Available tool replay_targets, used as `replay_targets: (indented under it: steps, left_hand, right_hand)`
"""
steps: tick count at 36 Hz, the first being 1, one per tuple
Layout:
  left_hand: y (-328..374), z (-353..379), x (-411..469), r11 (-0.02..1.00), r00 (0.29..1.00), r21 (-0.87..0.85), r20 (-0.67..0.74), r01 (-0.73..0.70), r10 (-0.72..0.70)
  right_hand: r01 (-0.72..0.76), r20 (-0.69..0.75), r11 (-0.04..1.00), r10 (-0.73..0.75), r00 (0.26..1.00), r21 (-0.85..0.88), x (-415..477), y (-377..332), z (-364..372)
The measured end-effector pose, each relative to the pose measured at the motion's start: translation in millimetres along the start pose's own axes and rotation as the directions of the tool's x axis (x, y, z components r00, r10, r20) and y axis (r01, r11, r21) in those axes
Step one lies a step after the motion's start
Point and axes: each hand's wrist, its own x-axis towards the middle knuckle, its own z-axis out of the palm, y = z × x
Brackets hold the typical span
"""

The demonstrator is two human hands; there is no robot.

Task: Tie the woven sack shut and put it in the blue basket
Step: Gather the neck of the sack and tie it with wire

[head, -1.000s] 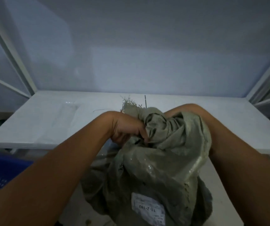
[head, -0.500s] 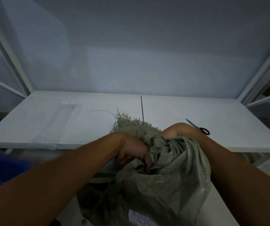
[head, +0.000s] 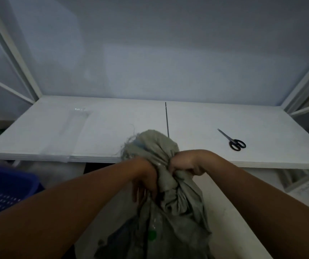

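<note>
A grey-green woven sack (head: pixel 176 217) stands in front of the white table, its neck gathered into a bunch with a frayed top (head: pixel 150 143). My right hand (head: pixel 185 163) is shut on the bunched neck from the right. My left hand (head: pixel 146 180) presses against the neck from the left, fingers pointing down and partly wrapped in the fabric. The blue basket (head: pixel 6 189) is at the lower left, only its corner and perforated wall showing.
Black-handled scissors (head: pixel 233 141) lie on the white table (head: pixel 206 120) to the right. A thin dark rod (head: pixel 166 118) lies at the centre, a clear plastic sleeve (head: pixel 69 131) at the left. White frame struts rise on both sides.
The view has tilted up and the sack sits lower in frame. My right hand has come out from behind the sack and now grips the neck. The neck is bunched tighter.
</note>
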Motion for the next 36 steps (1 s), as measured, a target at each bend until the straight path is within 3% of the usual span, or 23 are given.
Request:
replay_targets:
  steps: [4,9,11,14,17,18,20,22,24,26,30,34,36]
  left_hand:
    - [0.6,-6.1,-1.3,0.996,0.990,-0.074,-0.135,-0.048,0.038]
    - [-5.4,-27.8,-12.2,0.995,0.935,-0.062,-0.351,-0.074,0.048]
    - [-12.0,-35.7,-14.6,0.996,0.897,-0.015,-0.436,-0.090,0.075]
    - [-16.0,-44.7,-23.7,0.993,0.841,0.051,-0.528,-0.109,0.120]
    - [-17.3,-61.0,-33.3,0.975,0.842,0.150,-0.494,-0.165,0.219]
    - [-18.2,-65.9,-36.9,0.956,0.837,0.129,-0.462,-0.264,0.293]
    - [-18.6,-74.8,-46.3,0.834,0.770,-0.097,-0.454,-0.543,0.449]
    - [-14.4,-80.9,-59.4,0.585,0.632,-0.293,-0.557,-0.757,0.539]
    - [-5.3,-83.5,-72.1,0.411,0.497,-0.297,-0.659,-0.862,0.565]
    - [3.8,-80.2,-77.1,0.373,0.425,-0.243,-0.716,-0.896,0.553]
    - [7.7,-71.3,-64.9,0.347,0.360,-0.227,-0.846,-0.910,0.392]
    - [-0.3,-74.9,-64.6,0.224,0.343,-0.286,-0.895,-0.932,0.285]
    - [-4.1,-80.8,-65.6,0.174,0.347,-0.313,-0.912,-0.934,0.220]
  right_hand:
    - [0.258,-0.259,0.927,-0.188,0.948,0.274,-1.7,-13.9,-12.2]
    - [0.515,-0.427,0.586,-0.294,0.855,0.626,-5.9,-32.0,-29.8]
    - [0.596,-0.512,0.461,-0.306,0.803,0.658,-5.0,-38.9,-36.2]
    - [0.675,-0.586,0.367,-0.335,0.738,0.640,-7.4,-48.2,-48.6]
    - [0.716,-0.616,0.278,-0.372,0.695,0.640,-9.3,-55.4,-59.7]
    - [0.721,-0.616,0.268,-0.384,0.688,0.639,-9.9,-57.6,-61.9]
    - [0.724,-0.610,0.262,-0.403,0.682,0.638,-10.1,-61.2,-64.7]
    - [0.714,-0.600,0.267,-0.399,0.693,0.647,-9.5,-64.5,-65.0]
    - [0.712,-0.602,0.297,-0.386,0.699,0.636,-8.1,-68.0,-64.1]
    - [0.734,-0.629,0.358,-0.378,0.679,0.577,-7.7,-71.5,-61.2]
    - [0.768,-0.675,0.470,-0.393,0.624,0.435,-6.8,-72.7,-53.6]
    - [0.664,-0.541,0.509,-0.390,0.745,0.548,1.9,-62.1,-49.4]
    - [0.634,-0.504,0.463,-0.384,0.773,0.620,3.6,-57.9,-49.5]
